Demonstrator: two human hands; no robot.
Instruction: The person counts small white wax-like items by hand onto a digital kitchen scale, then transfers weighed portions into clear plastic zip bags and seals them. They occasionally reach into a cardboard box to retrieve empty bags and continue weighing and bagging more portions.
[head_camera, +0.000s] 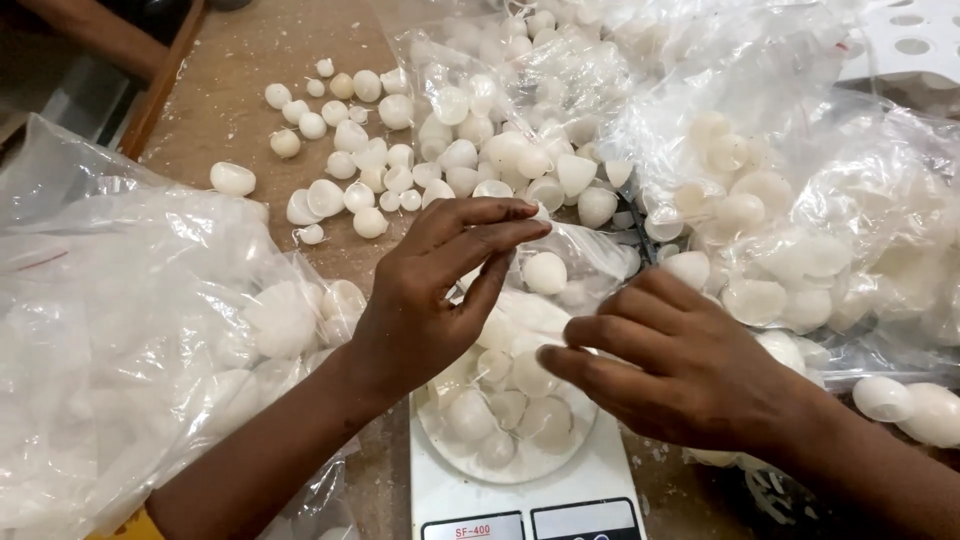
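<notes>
Head view. The left hand (430, 300) pinches the top edge of a small clear bag (520, 340) between thumb and closed fingertips. The right hand (670, 360) grips the same bag's right side with fingers curled narrow. The bag holds white rounded pieces and rests on the round white pan of a kitchen scale (520, 490) at the near edge of the table (230, 90). Loose white pieces (350, 160) lie scattered toward the table's far edge. A large crumpled plastic bag (130, 330) fills the left side; further filled clear bags (800, 220) cover the right side.
</notes>
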